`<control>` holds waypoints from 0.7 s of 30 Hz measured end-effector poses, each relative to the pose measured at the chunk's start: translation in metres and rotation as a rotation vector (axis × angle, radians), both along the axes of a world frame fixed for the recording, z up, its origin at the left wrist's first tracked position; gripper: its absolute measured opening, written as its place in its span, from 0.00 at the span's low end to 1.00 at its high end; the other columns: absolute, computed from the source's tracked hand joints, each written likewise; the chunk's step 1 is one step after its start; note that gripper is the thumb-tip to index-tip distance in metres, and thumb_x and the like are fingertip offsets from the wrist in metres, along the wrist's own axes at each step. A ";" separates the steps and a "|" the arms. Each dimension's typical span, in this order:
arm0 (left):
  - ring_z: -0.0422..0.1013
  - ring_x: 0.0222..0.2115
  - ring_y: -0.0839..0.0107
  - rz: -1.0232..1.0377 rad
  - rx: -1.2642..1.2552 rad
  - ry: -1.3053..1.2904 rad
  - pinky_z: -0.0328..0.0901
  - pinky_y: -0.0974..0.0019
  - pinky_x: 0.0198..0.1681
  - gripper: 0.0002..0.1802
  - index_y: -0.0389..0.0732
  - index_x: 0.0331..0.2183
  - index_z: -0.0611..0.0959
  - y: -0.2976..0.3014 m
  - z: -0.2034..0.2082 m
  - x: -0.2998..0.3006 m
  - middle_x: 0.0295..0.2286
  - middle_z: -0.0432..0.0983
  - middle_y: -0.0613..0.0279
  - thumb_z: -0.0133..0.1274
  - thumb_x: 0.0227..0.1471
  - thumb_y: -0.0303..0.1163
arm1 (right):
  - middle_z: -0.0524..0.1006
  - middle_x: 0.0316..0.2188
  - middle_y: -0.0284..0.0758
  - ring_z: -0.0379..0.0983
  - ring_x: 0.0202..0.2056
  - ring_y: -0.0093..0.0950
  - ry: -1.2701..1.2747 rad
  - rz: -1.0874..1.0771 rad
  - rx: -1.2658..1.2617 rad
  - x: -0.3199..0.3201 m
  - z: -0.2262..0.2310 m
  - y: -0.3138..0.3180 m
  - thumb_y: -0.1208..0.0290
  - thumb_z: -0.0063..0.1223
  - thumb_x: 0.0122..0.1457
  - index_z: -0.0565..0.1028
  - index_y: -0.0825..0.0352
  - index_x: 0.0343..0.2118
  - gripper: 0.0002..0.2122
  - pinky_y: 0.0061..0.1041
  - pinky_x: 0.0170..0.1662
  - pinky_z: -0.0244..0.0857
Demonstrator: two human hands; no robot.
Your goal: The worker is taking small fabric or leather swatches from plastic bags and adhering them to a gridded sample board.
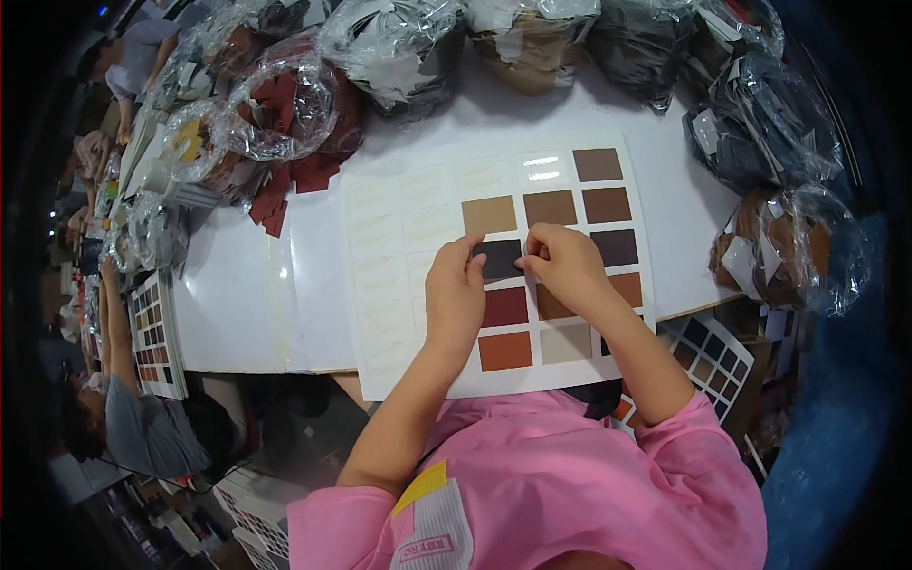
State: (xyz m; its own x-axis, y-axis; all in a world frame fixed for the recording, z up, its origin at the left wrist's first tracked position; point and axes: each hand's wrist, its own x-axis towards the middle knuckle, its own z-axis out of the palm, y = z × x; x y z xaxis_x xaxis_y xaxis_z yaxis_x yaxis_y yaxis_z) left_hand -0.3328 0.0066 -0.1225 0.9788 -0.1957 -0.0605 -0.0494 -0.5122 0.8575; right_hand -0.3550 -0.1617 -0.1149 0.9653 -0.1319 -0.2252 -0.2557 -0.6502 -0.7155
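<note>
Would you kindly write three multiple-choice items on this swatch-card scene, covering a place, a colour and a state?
1. Where does the dark swatch lie?
A. on the white sample card
B. inside a plastic bag
C. on the floor

2. What colour is the swatch at the card's top right?
A. green
B. brown
C. yellow

3. How do the left hand and right hand stand?
A. both raised off the card
B. both at the dark swatch
C. one holds scissors

Answers: 1 A, it sits within the card's grid; 2 B, plainly brown; 3 B, fingers touch its two ends.
</note>
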 end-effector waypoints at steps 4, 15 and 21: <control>0.72 0.34 0.54 -0.022 0.012 -0.061 0.67 0.61 0.38 0.12 0.35 0.42 0.78 0.002 -0.005 0.000 0.35 0.74 0.48 0.48 0.53 0.21 | 0.72 0.21 0.37 0.69 0.25 0.34 -0.008 -0.011 0.011 0.000 -0.003 0.001 0.71 0.63 0.46 0.70 0.68 0.23 0.11 0.32 0.29 0.62; 0.72 0.35 0.52 -0.018 0.048 -0.116 0.66 0.59 0.39 0.12 0.35 0.41 0.77 0.002 -0.005 0.000 0.35 0.74 0.48 0.49 0.52 0.20 | 0.71 0.18 0.34 0.67 0.21 0.30 -0.064 -0.037 -0.007 -0.001 -0.008 0.005 0.72 0.64 0.45 0.70 0.67 0.23 0.11 0.29 0.27 0.61; 0.71 0.36 0.51 -0.031 0.039 -0.127 0.66 0.58 0.40 0.12 0.36 0.41 0.77 0.002 -0.007 -0.001 0.35 0.74 0.47 0.49 0.52 0.21 | 0.71 0.18 0.34 0.67 0.21 0.30 -0.061 -0.037 -0.020 -0.001 -0.007 0.004 0.71 0.65 0.44 0.70 0.67 0.22 0.12 0.29 0.27 0.61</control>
State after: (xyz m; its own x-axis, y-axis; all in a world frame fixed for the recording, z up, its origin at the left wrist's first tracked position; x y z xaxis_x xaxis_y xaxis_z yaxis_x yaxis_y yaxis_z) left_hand -0.3339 0.0085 -0.1297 0.9726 -0.2260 0.0554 -0.1728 -0.5418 0.8226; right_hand -0.3562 -0.1575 -0.1219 0.9716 -0.1717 -0.1631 -0.2363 -0.6557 -0.7171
